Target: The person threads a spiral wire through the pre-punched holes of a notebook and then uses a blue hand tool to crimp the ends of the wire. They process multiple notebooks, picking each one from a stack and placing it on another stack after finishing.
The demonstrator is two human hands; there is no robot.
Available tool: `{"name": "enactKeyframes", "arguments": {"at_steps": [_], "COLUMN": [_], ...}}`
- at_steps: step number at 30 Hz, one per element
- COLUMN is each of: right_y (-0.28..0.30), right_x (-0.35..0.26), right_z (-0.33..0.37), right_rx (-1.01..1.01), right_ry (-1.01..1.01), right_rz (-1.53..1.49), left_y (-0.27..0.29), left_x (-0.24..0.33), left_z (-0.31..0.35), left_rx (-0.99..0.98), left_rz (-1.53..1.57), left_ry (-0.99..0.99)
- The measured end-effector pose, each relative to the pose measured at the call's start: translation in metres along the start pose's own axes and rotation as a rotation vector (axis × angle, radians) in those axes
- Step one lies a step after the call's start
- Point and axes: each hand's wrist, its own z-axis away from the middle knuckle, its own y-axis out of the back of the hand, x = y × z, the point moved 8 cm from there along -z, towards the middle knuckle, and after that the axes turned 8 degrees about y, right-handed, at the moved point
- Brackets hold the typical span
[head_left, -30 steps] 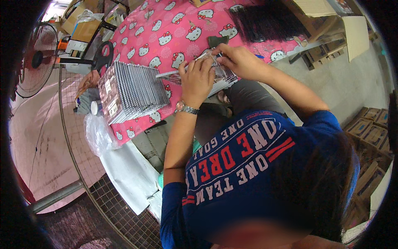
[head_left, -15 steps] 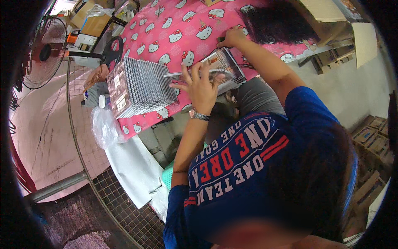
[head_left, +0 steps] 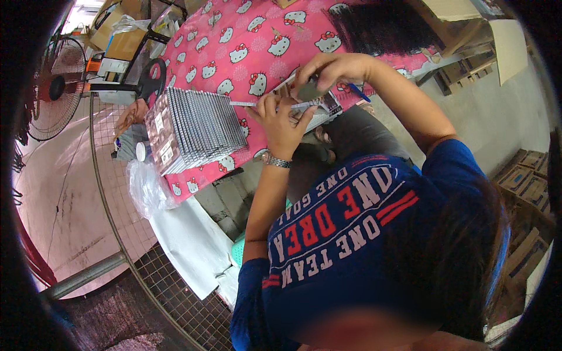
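My left hand (head_left: 280,126), with a metal-banded watch on its wrist, is bent over a thin book (head_left: 243,104) and grips it near its pale spine. Part of this book lies hidden under my fingers. My right hand (head_left: 336,71) is just beyond and to the right, its fingers curled round a small dark greenish flat piece (head_left: 307,90). I cannot make out what kind of thing it is. A book with a printed picture cover (head_left: 331,107) lies beneath, at the table's near edge. To my left stands a tall stack of thin books (head_left: 199,126), spines facing me.
A pink cartoon-cat tablecloth (head_left: 240,70) covers the table, with a black mesh-like patch (head_left: 380,35) at the far right. A blue pen (head_left: 358,92) lies near my right wrist. A fan (head_left: 57,88), black-handled scissors (head_left: 153,79), a clear plastic bag (head_left: 146,184) and cardboard boxes (head_left: 530,181) are around.
My right hand has come nearer and left, bringing the dark piece over the book beside my left hand. My left fingers have lowered and closed. The view has shifted slightly.
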Motion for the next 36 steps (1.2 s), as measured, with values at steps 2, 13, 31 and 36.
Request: {"name": "enactKeyframes", "arguments": {"at_steps": [2, 13, 31, 36], "right_y": [-0.007, -0.004, -0.008, 0.001], "right_x": [-0.010, 0.004, 0.003, 0.004], "right_z": [0.005, 0.003, -0.013, -0.023], "right_rx": [-0.021, -0.019, -0.071, 0.069], "right_ry": [0.195, 0.070, 0.012, -0.023], "right_rz": [-0.294, -0.307, -0.160, -0.224], "left_y": [0.000, 0.002, 0.003, 0.012], "left_x": [0.002, -0.001, -0.011, -0.025], "left_z": [-0.003, -0.003, -0.002, -0.012], "left_rx": [-0.021, -0.116, -0.093, -0.015], "left_rz": [0.012, 0.005, 0.136, -0.028], "left_ry": [-0.013, -0.087, 0.054, 0.056]}}
